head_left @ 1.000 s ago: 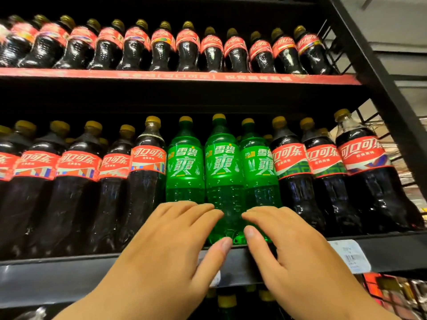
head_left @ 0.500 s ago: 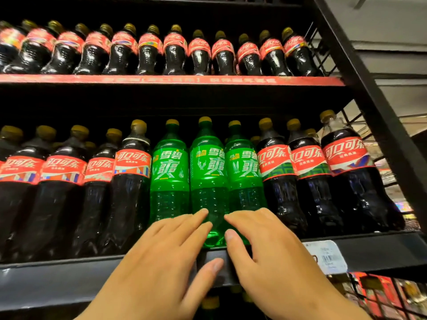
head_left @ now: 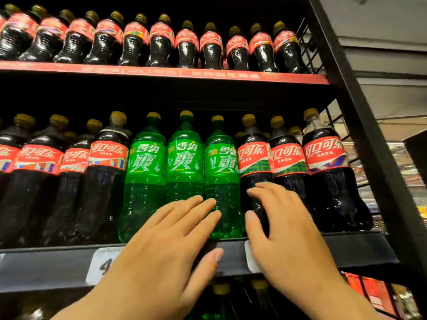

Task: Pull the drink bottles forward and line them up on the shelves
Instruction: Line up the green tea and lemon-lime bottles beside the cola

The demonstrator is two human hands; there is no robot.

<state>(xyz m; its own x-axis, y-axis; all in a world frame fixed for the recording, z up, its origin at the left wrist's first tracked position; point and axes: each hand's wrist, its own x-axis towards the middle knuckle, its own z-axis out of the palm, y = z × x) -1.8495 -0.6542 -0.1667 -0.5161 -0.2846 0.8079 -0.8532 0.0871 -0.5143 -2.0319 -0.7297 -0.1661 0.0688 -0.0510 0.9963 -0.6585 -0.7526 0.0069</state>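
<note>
Three green soda bottles stand side by side at the front of the middle shelf: left, middle, right. Dark cola bottles with red labels flank them, one just right of the green ones. My left hand lies flat, fingers apart, against the lower part of the middle and right green bottles, thumb over the shelf edge. My right hand has its fingers spread over the base of that cola bottle and its neighbour, thumb beside the right green bottle. Neither hand closes around a bottle.
The upper shelf with a red front strip carries a row of smaller cola bottles. A black upright post bounds the shelves on the right. White price tags hang on the shelf edge. More bottle caps show on the shelf below.
My right hand has moved right from the green bottles to the cola bottles. My left hand has shifted right along the green bottles. The camera has come closer.
</note>
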